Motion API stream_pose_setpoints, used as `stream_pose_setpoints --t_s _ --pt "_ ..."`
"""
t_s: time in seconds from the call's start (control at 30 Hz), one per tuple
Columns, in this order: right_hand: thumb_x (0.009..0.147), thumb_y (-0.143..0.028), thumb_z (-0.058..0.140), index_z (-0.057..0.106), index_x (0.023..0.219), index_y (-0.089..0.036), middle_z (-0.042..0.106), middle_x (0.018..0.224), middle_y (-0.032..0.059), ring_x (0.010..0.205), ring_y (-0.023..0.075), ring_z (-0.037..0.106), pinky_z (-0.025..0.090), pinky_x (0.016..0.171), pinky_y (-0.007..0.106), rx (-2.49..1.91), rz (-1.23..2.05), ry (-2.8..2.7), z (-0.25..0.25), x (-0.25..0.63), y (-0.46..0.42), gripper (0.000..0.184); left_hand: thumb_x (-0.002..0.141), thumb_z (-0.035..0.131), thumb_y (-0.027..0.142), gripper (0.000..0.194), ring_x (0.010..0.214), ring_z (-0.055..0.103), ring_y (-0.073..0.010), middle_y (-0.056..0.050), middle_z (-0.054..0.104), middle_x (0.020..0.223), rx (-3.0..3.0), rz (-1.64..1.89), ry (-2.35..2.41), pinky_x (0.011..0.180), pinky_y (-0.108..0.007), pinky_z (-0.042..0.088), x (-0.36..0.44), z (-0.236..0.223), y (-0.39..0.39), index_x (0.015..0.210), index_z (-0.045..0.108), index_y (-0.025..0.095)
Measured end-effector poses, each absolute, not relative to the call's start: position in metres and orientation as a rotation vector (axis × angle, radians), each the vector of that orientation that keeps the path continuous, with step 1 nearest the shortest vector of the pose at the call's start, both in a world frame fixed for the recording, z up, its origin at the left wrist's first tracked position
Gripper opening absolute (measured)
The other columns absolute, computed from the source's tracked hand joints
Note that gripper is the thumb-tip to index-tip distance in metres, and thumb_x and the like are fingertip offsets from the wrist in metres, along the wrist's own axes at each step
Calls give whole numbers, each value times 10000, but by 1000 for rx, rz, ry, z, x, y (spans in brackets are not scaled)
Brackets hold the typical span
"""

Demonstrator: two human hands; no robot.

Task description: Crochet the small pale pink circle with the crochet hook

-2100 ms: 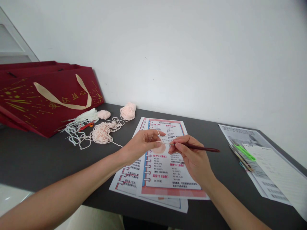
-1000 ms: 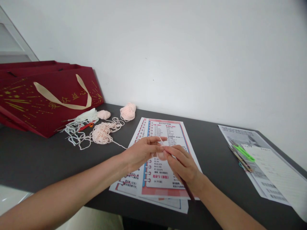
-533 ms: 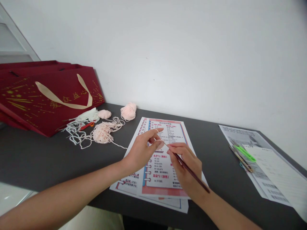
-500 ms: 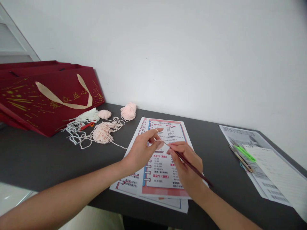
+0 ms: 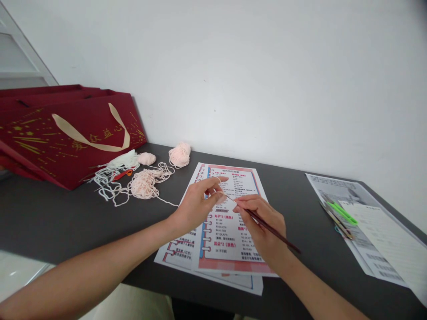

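My right hand grips a crochet hook with a dark red handle, its thin metal tip pointing left. The tip meets the fingertips of my left hand. A strand of pale pink yarn is pinched there between left thumb and fingers, with the index finger stretched out; the small stitches are too fine to make out. That yarn trails left to a loose pink tangle on the table. Both hands hover over printed pattern sheets with red and black text.
A dark red gift bag stands at the left on the black table. Near it lie white yarn, a small pink ball and a larger pink ball. At the right, green-handled scissors rest on papers.
The hook's handle has swung slightly right and up along with my right hand. My left hand keeps its pinch on the yarn. The whole view has shifted a little.
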State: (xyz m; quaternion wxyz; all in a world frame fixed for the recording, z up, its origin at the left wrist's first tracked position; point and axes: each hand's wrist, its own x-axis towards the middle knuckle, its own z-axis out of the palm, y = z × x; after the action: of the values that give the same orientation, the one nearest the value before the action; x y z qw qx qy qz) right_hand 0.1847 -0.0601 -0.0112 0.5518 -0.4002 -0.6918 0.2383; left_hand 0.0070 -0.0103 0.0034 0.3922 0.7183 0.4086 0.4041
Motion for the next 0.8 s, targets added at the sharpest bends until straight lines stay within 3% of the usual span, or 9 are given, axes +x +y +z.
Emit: stream_pose_setpoints --t_s 0.1,0.27,0.37,0.53,0.63,0.7,0.8 --pt "827 -165 619 668 831 -226 661 742 -3 676 131 623 510 657 272 -942 919 -1363 -11 186 -52 78 793 586 168 105 795 574 -155 9 602 721 1712 1011 953 796 -298 398 7 4 -7 874 653 172" --pt "804 -181 631 663 790 -210 652 752 -7 644 108 607 528 603 245 -776 1309 -1016 -15 180 -43 46 725 693 177 472 663 546 -105 43 586 691 1266 941 758 695 -263 400 12 0 -7 1184 583 165" --pt "845 -151 583 644 840 -227 633 779 -9 631 106 597 521 589 250 -790 1097 -1220 -20 176 -48 97 695 728 166 509 636 551 -91 41 607 690 1104 903 699 688 -255 398 15 -5 -11 1184 586 160" --pt "860 -46 515 602 988 -215 619 971 66 845 175 618 539 715 316 -832 214 -1878 -26 176 -60 230 691 726 130 486 616 560 -78 42 616 661 965 874 704 712 -245 400 19 -8 -19 1161 601 144" --pt "866 -37 491 573 1053 -179 624 972 110 855 210 602 537 701 353 -829 -110 -2056 -24 176 -61 249 694 718 107 460 609 563 -77 34 621 653 873 880 707 710 -237 406 19 -4 -22 1139 609 135" --pt "858 -36 506 573 1068 -179 632 997 118 855 216 597 538 694 362 -762 -186 -2059 -23 178 -60 263 696 711 95 420 644 583 -86 7 642 699 773 817 684 720 -238 417 18 -1 -22 1105 626 124" --pt "844 -36 542 604 1017 -209 644 993 81 868 195 615 546 712 341 -710 62 -1922 -21 181 -56 253 698 690 66 385 732 623 -120 -55 679 840 673 690 637 760 -265 443 15 3 -17 1076 639 116"
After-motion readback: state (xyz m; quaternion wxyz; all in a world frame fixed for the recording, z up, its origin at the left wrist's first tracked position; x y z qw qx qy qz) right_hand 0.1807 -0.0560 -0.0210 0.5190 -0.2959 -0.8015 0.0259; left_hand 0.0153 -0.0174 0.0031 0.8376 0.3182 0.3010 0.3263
